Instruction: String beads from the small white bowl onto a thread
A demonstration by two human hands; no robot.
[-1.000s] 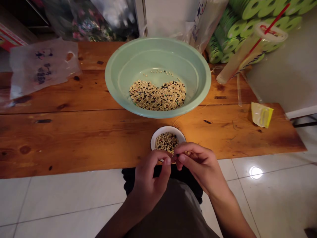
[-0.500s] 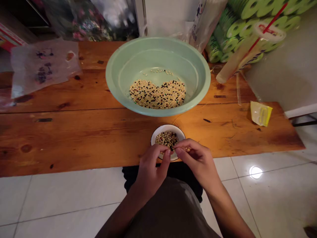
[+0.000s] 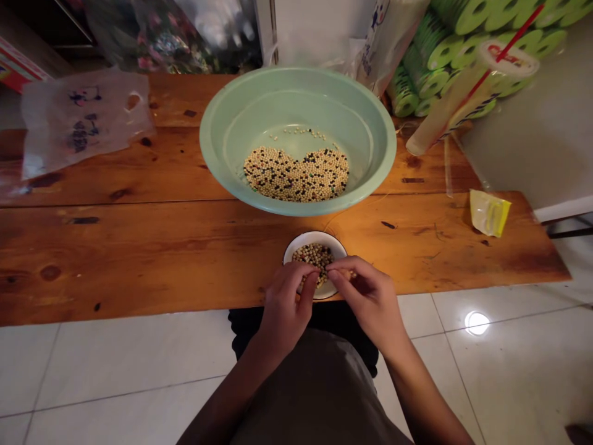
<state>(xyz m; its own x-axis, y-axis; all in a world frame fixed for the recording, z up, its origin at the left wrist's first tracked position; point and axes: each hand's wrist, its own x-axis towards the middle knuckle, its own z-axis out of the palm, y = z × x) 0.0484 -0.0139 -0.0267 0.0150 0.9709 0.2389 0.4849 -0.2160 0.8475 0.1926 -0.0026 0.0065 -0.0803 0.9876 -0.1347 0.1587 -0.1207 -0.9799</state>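
Note:
A small white bowl point(image 3: 336, 245) of cream and dark beads stands at the near edge of the wooden table point(image 3: 139, 247). Over its near rim, my left hand point(image 3: 285, 306) and my right hand point(image 3: 365, 300) meet with thumb and finger pinched. What they pinch is too small to make out. Behind the small bowl sits a big mint-green basin point(image 3: 222, 142) with a heap of the same beads point(image 3: 296, 175) in its bottom.
A clear plastic bag point(image 3: 78, 123) lies at the table's back left. A yellow packet point(image 3: 488, 212) lies at the right end. A plastic cup with a red straw point(image 3: 467, 93) leans against green rolls point(image 3: 463, 37) at the back right. White floor tiles lie below.
Both hands have moved forward over the small bowl's near rim, staying pinched together. The bowls have not moved.

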